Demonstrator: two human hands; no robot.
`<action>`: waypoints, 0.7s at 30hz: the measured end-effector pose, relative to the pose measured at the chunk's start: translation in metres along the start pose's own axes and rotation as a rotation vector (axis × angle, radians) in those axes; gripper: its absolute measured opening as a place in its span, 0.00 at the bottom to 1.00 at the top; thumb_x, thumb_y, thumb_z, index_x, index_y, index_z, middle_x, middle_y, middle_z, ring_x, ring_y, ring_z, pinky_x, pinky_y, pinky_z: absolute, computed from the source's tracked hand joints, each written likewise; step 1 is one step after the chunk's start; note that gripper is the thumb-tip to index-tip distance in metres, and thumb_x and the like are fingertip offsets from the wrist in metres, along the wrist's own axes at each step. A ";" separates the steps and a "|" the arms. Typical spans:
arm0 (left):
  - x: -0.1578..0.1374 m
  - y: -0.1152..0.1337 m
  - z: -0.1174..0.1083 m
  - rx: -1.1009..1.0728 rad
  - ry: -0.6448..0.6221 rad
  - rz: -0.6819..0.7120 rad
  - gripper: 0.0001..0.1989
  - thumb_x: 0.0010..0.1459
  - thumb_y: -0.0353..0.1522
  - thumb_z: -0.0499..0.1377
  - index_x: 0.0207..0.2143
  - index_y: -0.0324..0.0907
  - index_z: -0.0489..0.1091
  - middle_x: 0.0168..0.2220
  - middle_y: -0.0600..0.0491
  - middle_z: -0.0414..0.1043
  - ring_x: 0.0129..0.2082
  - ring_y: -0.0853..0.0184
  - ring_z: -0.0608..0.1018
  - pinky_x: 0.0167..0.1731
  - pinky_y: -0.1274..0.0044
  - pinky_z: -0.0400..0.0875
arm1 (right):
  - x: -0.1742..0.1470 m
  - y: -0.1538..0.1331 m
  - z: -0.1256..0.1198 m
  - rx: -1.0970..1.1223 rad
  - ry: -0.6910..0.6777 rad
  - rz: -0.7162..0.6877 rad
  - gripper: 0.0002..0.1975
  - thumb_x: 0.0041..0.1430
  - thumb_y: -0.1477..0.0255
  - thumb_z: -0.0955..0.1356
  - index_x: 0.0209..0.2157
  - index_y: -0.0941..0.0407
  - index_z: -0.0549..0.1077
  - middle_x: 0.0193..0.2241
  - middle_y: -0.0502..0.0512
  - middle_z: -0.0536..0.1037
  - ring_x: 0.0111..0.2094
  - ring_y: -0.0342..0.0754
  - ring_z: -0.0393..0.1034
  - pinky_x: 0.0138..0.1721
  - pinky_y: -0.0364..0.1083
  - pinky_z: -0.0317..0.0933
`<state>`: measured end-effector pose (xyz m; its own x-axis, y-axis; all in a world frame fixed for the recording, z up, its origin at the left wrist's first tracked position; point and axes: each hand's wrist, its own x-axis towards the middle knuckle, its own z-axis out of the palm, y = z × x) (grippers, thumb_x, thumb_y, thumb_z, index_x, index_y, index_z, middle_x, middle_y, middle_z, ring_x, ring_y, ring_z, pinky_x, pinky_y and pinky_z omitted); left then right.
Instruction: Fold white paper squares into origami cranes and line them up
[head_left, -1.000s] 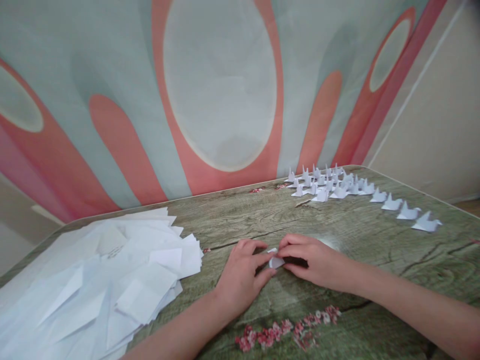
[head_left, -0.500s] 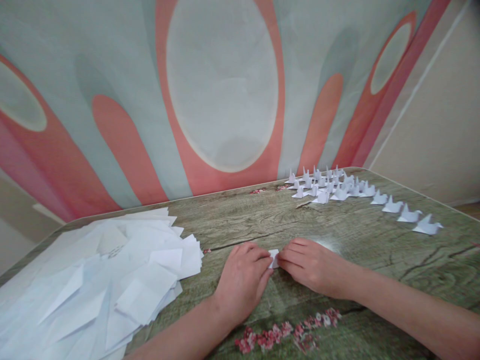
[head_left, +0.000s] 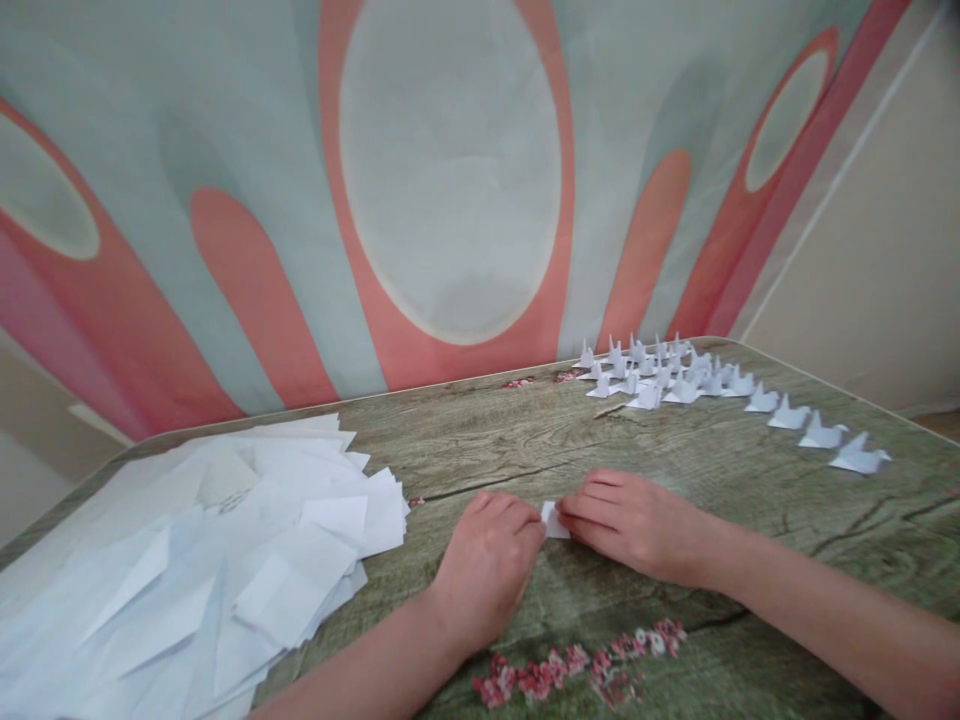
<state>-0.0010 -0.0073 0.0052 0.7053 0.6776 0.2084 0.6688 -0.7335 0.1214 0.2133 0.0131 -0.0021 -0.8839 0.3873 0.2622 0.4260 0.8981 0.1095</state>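
Note:
A small folded piece of white paper (head_left: 554, 521) lies at the table's middle, between my two hands. My left hand (head_left: 495, 555) has its fingers curled against the paper's left side, with the fingertips partly hidden. From the right, my right hand (head_left: 626, 520) presses its bunched fingertips onto the paper's other edge. A heap of loose white paper sheets (head_left: 300, 550) spreads over the left of the table. Folded white paper birds (head_left: 686, 385) stand in a cluster at the far right, several of them trailing in a line toward the right edge.
The wood-patterned table (head_left: 465, 430) has printed pink flowers (head_left: 555, 675) near its front. Its back edge meets a wall hanging (head_left: 450, 180) with coral and grey-green shapes. A beige wall (head_left: 885, 250) is at the right.
My left fingers have curled in more, and more of the folded paper shows between the hands. My right hand has shifted slightly, still on the paper.

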 end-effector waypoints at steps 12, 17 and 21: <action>0.001 -0.003 0.001 -0.160 0.067 -0.089 0.09 0.58 0.31 0.53 0.38 0.44 0.72 0.36 0.52 0.72 0.39 0.65 0.71 0.41 0.70 0.64 | 0.006 -0.008 0.010 0.508 0.175 0.341 0.09 0.58 0.77 0.62 0.36 0.57 0.73 0.33 0.55 0.72 0.37 0.46 0.65 0.38 0.46 0.59; 0.003 -0.007 0.003 -0.246 0.105 -0.129 0.07 0.56 0.31 0.56 0.35 0.45 0.74 0.37 0.53 0.73 0.40 0.65 0.71 0.42 0.72 0.65 | 0.008 -0.010 0.009 0.666 0.204 0.444 0.07 0.56 0.79 0.63 0.32 0.57 0.72 0.32 0.53 0.72 0.35 0.44 0.66 0.38 0.44 0.60; 0.005 -0.010 0.006 -0.343 0.121 -0.210 0.06 0.54 0.30 0.57 0.33 0.46 0.74 0.36 0.54 0.73 0.39 0.65 0.71 0.42 0.72 0.65 | 0.009 -0.011 0.010 0.706 0.215 0.505 0.06 0.55 0.78 0.63 0.31 0.57 0.71 0.32 0.53 0.71 0.36 0.44 0.66 0.38 0.43 0.60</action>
<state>-0.0032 0.0038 -0.0012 0.5153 0.8182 0.2548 0.6635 -0.5691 0.4857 0.1987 0.0092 -0.0104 -0.5377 0.7876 0.3008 0.4737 0.5774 -0.6650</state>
